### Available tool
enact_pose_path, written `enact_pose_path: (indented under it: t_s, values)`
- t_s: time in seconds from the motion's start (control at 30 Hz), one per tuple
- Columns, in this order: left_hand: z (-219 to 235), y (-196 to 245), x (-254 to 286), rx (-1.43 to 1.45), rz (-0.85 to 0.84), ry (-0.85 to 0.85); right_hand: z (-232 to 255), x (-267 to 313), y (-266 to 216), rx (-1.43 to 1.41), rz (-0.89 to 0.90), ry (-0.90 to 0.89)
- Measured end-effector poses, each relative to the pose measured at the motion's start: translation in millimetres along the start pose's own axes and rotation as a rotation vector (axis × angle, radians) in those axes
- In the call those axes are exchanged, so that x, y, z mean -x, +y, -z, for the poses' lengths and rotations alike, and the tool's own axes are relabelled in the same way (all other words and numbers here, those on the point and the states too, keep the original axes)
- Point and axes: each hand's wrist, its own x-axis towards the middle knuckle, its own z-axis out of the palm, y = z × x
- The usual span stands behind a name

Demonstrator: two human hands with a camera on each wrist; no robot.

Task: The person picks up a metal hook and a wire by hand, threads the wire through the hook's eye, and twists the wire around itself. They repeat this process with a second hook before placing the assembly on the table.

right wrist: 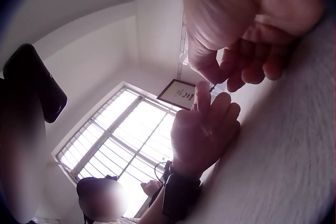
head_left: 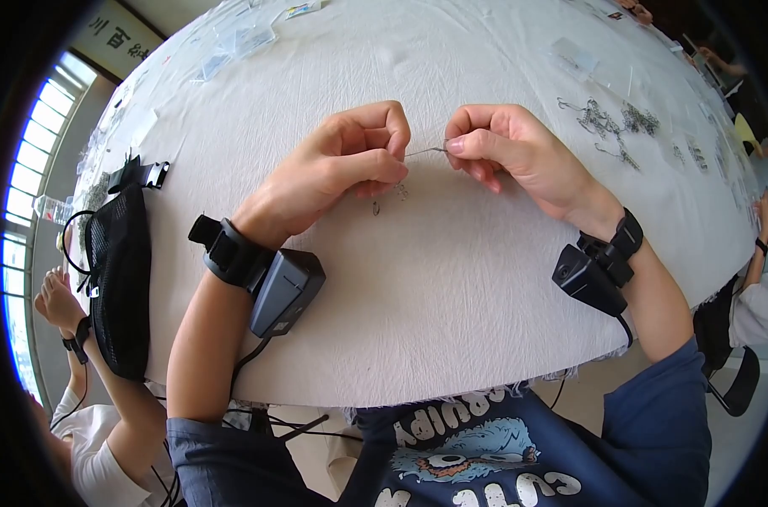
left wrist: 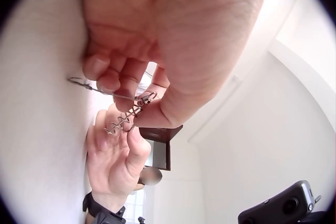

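My left hand and right hand meet over the middle of the white bench, both with fingers curled. Between them I pinch a thin metal wire piece, one end in each hand's fingertips. A pile of similar metal clips lies at two o'clock, a black mesh pouch at nine o'clock.

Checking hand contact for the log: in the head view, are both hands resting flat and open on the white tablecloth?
No: the left hand and right hand are curled, pinching a thin metal wire piece between them above the tablecloth.
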Motion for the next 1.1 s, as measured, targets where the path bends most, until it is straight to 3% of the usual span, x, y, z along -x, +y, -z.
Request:
enact_pose_path:
  t_s: [1.1]
  values:
    - [-2.5, -3.8, -1.8, 0.09, 0.009, 0.033, -3.8, 1.0, -1.7, 0.013, -0.008, 0.069]
